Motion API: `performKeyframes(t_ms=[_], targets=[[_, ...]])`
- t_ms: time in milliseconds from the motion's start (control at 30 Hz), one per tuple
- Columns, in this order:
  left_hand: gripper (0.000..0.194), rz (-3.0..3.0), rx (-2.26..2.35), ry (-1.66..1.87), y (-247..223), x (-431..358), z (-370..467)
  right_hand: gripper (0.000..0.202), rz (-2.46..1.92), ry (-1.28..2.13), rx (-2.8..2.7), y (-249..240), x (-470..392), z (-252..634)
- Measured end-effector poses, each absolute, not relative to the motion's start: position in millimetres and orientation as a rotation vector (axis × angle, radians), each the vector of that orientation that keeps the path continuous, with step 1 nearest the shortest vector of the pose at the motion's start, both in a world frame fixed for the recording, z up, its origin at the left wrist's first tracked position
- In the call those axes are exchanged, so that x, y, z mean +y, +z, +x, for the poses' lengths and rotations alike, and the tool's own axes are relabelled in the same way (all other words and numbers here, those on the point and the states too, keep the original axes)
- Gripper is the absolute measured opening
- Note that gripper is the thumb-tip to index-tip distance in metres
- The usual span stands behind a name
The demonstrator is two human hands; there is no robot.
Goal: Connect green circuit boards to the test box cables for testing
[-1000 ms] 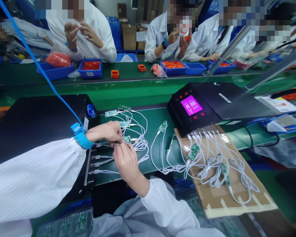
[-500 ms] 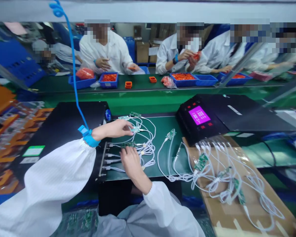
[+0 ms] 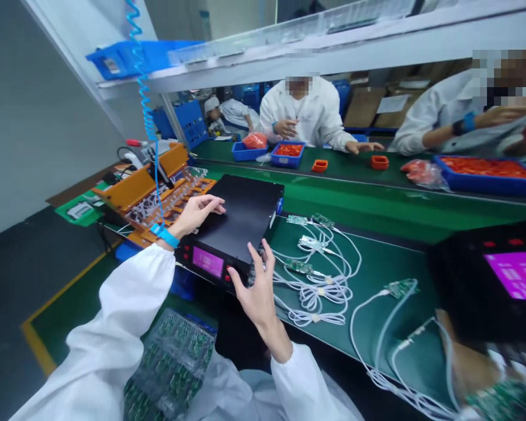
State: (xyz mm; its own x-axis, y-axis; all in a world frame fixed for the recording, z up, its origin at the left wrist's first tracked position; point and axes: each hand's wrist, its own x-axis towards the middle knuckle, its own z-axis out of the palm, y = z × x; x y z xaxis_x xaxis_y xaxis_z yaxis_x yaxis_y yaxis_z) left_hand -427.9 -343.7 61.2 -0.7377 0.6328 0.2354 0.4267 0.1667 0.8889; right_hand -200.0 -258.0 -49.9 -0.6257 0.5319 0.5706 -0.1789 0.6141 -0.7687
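My left hand [image 3: 197, 213] is over the left part of a black box-shaped device [image 3: 245, 204], fingers stretched out and holding nothing. A blue wrist strap [image 3: 165, 235] with a coiled cord is on that arm. At the front right corner of the device my right hand [image 3: 258, 289] is spread, its thumb by the red buttons beside a lit pink screen [image 3: 207, 261]. Whether the thumb presses a button I cannot tell. White cables [image 3: 319, 292] run from the device's right side to small green circuit boards [image 3: 298, 266] lying on the green bench mat.
A second black device [image 3: 486, 275] with a pink screen stands at right, with more cabled boards. An orange fixture rack [image 3: 144, 187] stands at left. Below my arms lies a clear tray of circuit boards [image 3: 170, 362]. Co-workers sit opposite behind blue bins [image 3: 288, 161] of orange parts.
My view has swung left. Both hands have left the circuit boards and cables and moved over to the left black device, with the fingers spread.
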Motion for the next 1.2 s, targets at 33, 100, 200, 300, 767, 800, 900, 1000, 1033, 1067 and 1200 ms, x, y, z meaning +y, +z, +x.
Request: performKeyframes(t_ms=[33,100,200,300,767,800,900,1000,1033,1067,1200], targets=[[0.065,0.996,2.232,1.684,58,-344,-431,0.062,-0.289,1.064,-1.978,-52,-260,-204],[0.064,0.958,2.177,1.784,53,-342,-434,0.062,-0.298,1.051,-1.957,-56,-262,-207],[0.061,1.008,2.133,1.768,51,-339,-433,0.06,-0.296,1.038,-1.944,-57,-262,-207],[0.06,1.061,2.16,1.722,51,-338,-432,0.06,-0.296,1.046,-1.94,-57,-263,-206],[0.058,1.07,2.202,1.701,50,-342,-433,0.06,-0.305,1.036,-1.961,-59,-262,-205],[0.059,1.071,2.198,1.706,49,-342,-433,0.06,-0.307,1.039,-1.966,-59,-262,-205],[0.061,1.071,2.191,1.728,48,-341,-434,0.06,-0.306,1.045,-1.972,-59,-261,-205],[0.062,1.07,2.193,1.739,47,-341,-435,0.06,-0.307,1.057,-1.976,-59,-262,-204],[0.062,1.07,2.194,1.741,47,-341,-435,0.06,-0.309,1.062,-1.977,-59,-262,-204],[0.061,1.071,2.194,1.742,47,-341,-435,0.06,-0.312,1.066,-1.978,-59,-262,-204],[0.06,1.078,2.21,1.736,48,-342,-434,0.06,-0.311,1.073,-1.984,-58,-262,-203]])
